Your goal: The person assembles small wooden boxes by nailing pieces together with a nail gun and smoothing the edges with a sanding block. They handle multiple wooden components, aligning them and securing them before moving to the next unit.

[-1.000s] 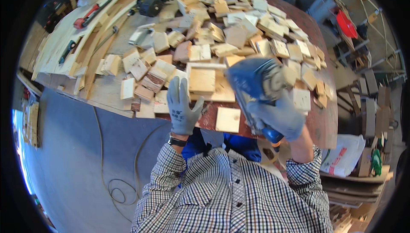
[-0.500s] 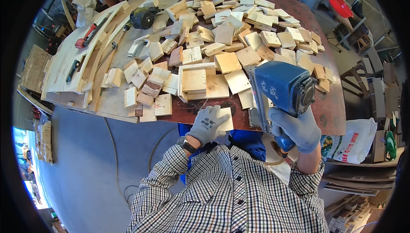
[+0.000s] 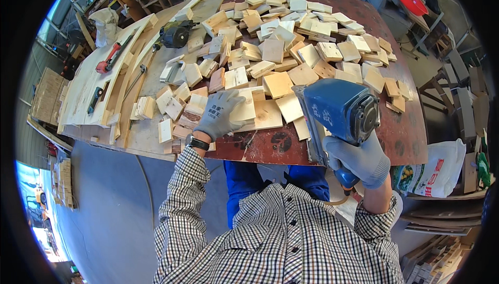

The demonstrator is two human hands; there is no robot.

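Note:
My right hand (image 3: 358, 160), in a grey glove, is closed around the handle of a blue nail gun (image 3: 338, 106). The tool is held above the table's near edge, its long metal magazine to the left. My left hand (image 3: 219, 113), gloved too, reaches over the near side of the wood pile. Its fingers and thumb are round the left side of a pale wooden block (image 3: 244, 108), and the fingertips lie partly out of sight. Under and beside that block lies a flat wooden board (image 3: 266, 115). Many loose wooden blocks (image 3: 273, 50) are heaped beyond both hands.
The dark red tabletop (image 3: 260, 149) has worn spots. On the plywood at left lie a red-handled tool (image 3: 108, 60), a black-and-green tool (image 3: 175, 34) and long wood strips (image 3: 127, 76). A white printed sack (image 3: 442, 169) stands right of the table. A hose (image 3: 146, 182) trails on the floor.
My left hand has moved forward and left, from the table's near edge to the pile, with a wooden block. My right hand and the nail gun have shifted only slightly.

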